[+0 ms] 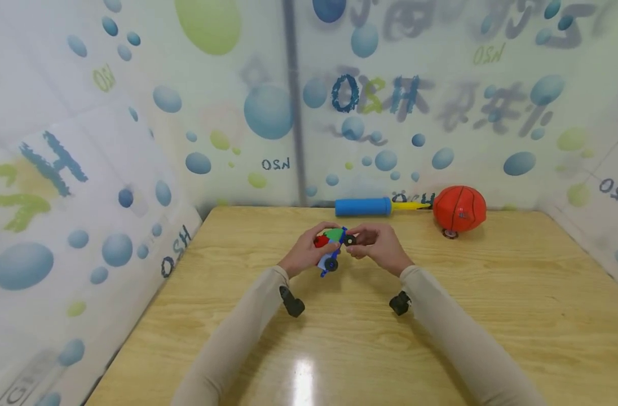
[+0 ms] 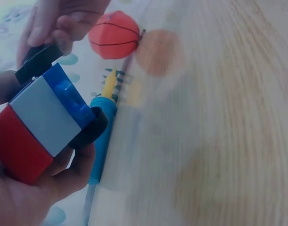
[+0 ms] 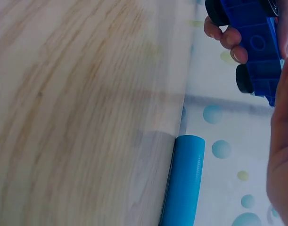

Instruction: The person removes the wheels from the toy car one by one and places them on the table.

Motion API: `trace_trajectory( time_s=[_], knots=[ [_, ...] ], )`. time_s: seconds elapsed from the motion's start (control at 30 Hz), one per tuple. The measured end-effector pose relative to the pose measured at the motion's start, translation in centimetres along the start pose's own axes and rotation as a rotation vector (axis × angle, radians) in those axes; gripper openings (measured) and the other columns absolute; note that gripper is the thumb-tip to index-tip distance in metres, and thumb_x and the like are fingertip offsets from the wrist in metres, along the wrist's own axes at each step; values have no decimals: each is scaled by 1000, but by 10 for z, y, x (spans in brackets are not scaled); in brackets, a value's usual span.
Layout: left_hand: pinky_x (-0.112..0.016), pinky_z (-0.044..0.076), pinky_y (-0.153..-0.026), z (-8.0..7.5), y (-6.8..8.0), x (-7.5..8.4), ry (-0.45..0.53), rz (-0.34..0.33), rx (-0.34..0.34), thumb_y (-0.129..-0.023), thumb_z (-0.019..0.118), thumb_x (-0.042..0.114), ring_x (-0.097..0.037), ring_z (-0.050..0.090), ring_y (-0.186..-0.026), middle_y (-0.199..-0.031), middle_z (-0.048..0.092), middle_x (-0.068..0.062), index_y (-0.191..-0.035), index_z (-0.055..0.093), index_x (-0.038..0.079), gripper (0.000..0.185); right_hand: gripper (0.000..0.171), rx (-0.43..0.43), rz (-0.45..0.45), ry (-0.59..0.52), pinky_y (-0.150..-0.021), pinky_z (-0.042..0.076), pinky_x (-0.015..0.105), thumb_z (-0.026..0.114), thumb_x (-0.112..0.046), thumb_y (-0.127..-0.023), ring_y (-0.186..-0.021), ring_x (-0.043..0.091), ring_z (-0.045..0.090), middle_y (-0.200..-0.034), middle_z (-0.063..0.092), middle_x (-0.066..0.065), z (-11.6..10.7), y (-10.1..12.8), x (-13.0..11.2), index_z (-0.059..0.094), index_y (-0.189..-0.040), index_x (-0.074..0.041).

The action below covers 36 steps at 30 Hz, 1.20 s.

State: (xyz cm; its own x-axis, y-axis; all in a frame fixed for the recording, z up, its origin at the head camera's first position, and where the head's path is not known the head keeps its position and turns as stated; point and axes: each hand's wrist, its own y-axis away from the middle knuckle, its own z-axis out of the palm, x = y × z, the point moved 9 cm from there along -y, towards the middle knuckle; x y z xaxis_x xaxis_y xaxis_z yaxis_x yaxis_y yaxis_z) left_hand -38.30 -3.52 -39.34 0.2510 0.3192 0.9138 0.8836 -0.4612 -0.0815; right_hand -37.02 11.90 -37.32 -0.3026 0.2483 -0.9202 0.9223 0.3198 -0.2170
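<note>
A small toy car [image 1: 335,234] made of blocks is held up over the table, with red, green and pale parts on a blue base with black wheels. My left hand [image 1: 304,251] grips its body from the left, thumb across the side. With thumb and fingers, my right hand [image 1: 382,245] pinches a black wheel [image 2: 39,63] at the car's upper end. The left wrist view shows a red block [image 2: 22,145] and a white block [image 2: 47,115] close up. In the right wrist view, the blue base [image 3: 257,44] faces the camera, with left fingertips curled at its edge.
On the wooden table [image 1: 491,316], a blue hand pump [image 1: 362,207] with a yellow nozzle lies along the back wall. A red ball-shaped balloon [image 1: 459,208] with black lines sits to its right. Patterned walls [image 1: 238,186] bound the back and sides.
</note>
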Motion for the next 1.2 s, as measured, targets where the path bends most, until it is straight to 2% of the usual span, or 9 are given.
trace_trajectory(
  time_s=[0.17, 0.3, 0.47, 0.6, 0.7, 0.8, 0.9, 1.03, 1.2],
  knots=[
    [-30, 56, -68, -10, 1, 1, 39, -41, 11, -100, 62, 28, -16, 70, -87, -114, 72, -16, -143, 49, 27, 45, 37, -43, 44, 87, -68, 62, 38, 76, -6, -87, -76, 18, 73, -96, 73, 20, -7, -3, 5, 67, -123, -2],
    [-29, 58, -69, -11, 3, 1, 62, -55, 9, -100, 63, 28, -15, 72, -89, -113, 73, -15, -143, 49, 29, 45, 37, -48, 64, 172, -66, 62, 43, 76, -5, -87, -74, 24, 73, -93, 74, 19, -14, -7, 16, 67, -122, -1],
    [-31, 60, -78, -10, 5, 4, 68, -47, 15, -100, 63, 26, -16, 72, -92, -113, 73, -13, -142, 49, 29, 45, 35, -71, 119, 231, -64, 61, 38, 76, -2, -85, -73, 26, 74, -90, 75, 17, -17, -11, 30, 68, -119, -1],
    [-31, 59, -84, -10, 5, 6, 49, -34, 18, -100, 63, 27, -16, 72, -93, -114, 73, -13, -142, 49, 29, 44, 33, -126, 165, 312, -64, 59, 34, 77, -3, -85, -75, 23, 72, -93, 77, 17, -14, -15, 38, 70, -117, -4],
    [-32, 59, -84, -11, 5, 8, 43, -24, 14, -100, 62, 28, -16, 72, -94, -115, 73, -14, -144, 49, 27, 45, 31, -159, 167, 403, -65, 54, 29, 78, -5, -85, -77, 20, 68, -94, 76, 15, -12, -20, 42, 72, -115, -6],
    [-32, 59, -82, -10, 5, 9, 55, -15, 6, -101, 61, 27, -17, 73, -95, -115, 74, -14, -144, 48, 26, 45, 30, -170, 171, 473, -64, 48, 27, 80, -9, -83, -74, 18, 60, -88, 72, 12, -11, -27, 47, 74, -113, -8],
    [-31, 59, -80, -10, 5, 8, 64, -14, 4, -101, 61, 26, -16, 73, -93, -113, 74, -13, -143, 49, 26, 44, 30, -176, 193, 493, -62, 47, 26, 81, -10, -83, -69, 17, 59, -83, 71, 11, -11, -34, 55, 75, -112, -9],
    [-32, 59, -79, -6, 5, 8, 77, -15, -8, -101, 61, 26, -17, 73, -93, -114, 74, -14, -142, 49, 29, 43, 27, -165, 214, 490, -63, 51, 26, 82, -10, -82, -66, 14, 63, -83, 75, 10, -11, -39, 64, 75, -108, -8],
    [-34, 60, -80, -4, 5, 8, 92, -27, -20, -102, 60, 27, -24, 74, -97, -117, 72, -17, -141, 50, 31, 40, 26, -161, 252, 497, -60, 51, 26, 81, -9, -82, -61, 14, 63, -84, 76, 12, -10, -42, 69, 75, -107, -7]
  ],
)
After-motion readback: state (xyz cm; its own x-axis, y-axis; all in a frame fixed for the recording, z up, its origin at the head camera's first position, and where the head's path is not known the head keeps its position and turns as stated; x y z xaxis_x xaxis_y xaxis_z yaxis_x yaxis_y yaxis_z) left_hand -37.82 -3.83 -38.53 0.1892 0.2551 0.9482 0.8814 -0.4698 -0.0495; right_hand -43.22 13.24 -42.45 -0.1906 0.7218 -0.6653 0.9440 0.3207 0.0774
